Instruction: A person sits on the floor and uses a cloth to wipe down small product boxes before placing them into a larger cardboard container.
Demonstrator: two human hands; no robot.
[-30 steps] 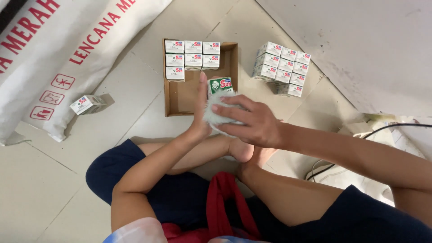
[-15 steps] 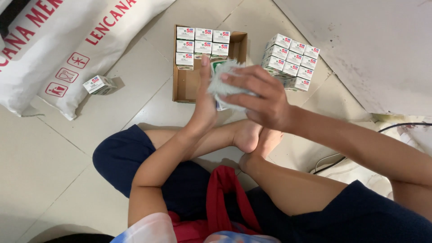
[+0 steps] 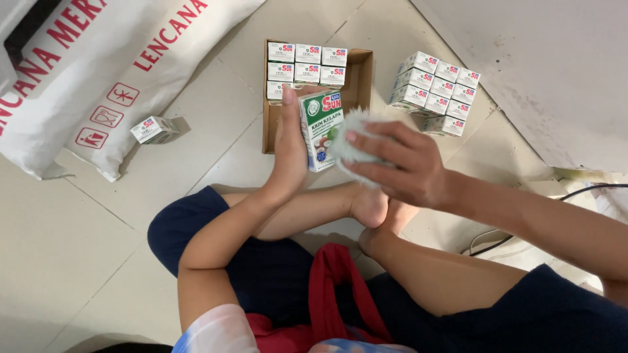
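We sit cross-legged on the tiled floor [image 3: 85,248], and our left hand [image 3: 291,153] is wrapped around a small green-and-white carton [image 3: 320,131], fingers up along its left side and the palm behind it, so that its printed front faces up towards us. Held this way, the carton is lifted clear of the floor and steadied for the other hand. Our right hand [image 3: 399,167] is closed over a pale crumpled cloth [image 3: 347,140], fingers curled down on top of it, and presses that cloth against the carton's right face; it looks to us like a wiping grip, though we judge that only from the pose.

The carton stands roughly upright in the picture: its long axis runs near to far, the top end pointing away from us towards the cardboard tray [image 3: 363,78], the bottom end towards our shins. It is tilted slightly, the far end leaning right.

The tray lies just beyond the hands, with matching small cartons [image 3: 307,62] packed in neat rows at its far end and its near part bare. To the right of the tray a stacked block of cartons [image 3: 435,91] sits on the floor. One stray carton [image 3: 154,129] rests to the left against a large white sack [image 3: 98,72].
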